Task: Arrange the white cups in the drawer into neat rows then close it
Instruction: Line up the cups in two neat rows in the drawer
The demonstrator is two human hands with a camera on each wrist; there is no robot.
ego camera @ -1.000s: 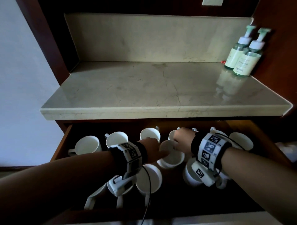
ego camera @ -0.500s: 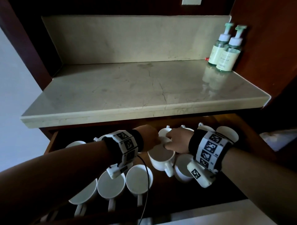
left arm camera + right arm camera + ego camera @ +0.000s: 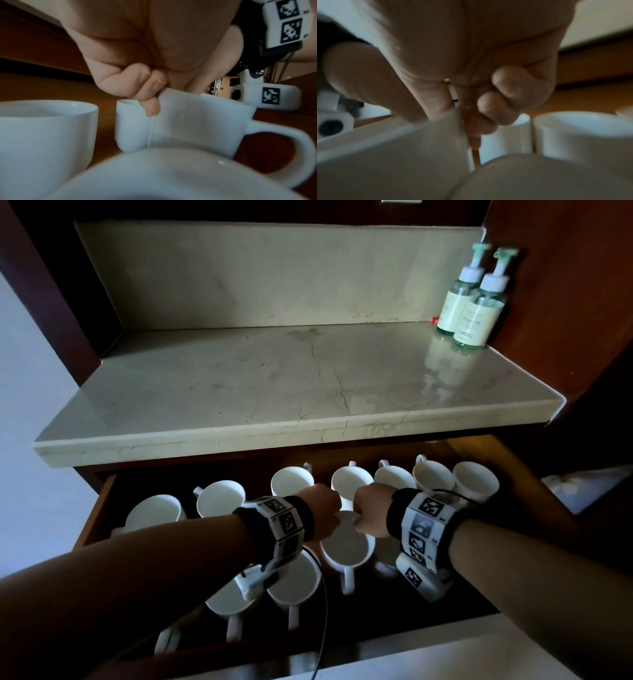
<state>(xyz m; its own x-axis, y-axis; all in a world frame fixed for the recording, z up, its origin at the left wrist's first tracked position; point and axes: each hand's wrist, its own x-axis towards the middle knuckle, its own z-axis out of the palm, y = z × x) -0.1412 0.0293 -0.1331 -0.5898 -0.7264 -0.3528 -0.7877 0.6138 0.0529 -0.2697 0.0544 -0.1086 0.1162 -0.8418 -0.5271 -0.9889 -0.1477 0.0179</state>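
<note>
You turned the cup [image 3: 347, 546] between your two hands — a second before, its handle was hidden, and now the handle pointed toward you, like the handles of the two front cups [image 3: 291, 583] on its left. Your left hand [image 3: 320, 513] pinched the rim with curled fingers [image 3: 150, 106], and your right hand [image 3: 371, 513] clamped the rim's other side between thumb and fingers. The cup stood in the middle of the open drawer [image 3: 97, 508], so I judge the front row was still growing — closing came later.

White cups [image 3: 347, 546] stand in the open wooden drawer [image 3: 92, 517]; two pump bottles [image 3: 474, 313] stand on the marble shelf [image 3: 274, 385].
</note>
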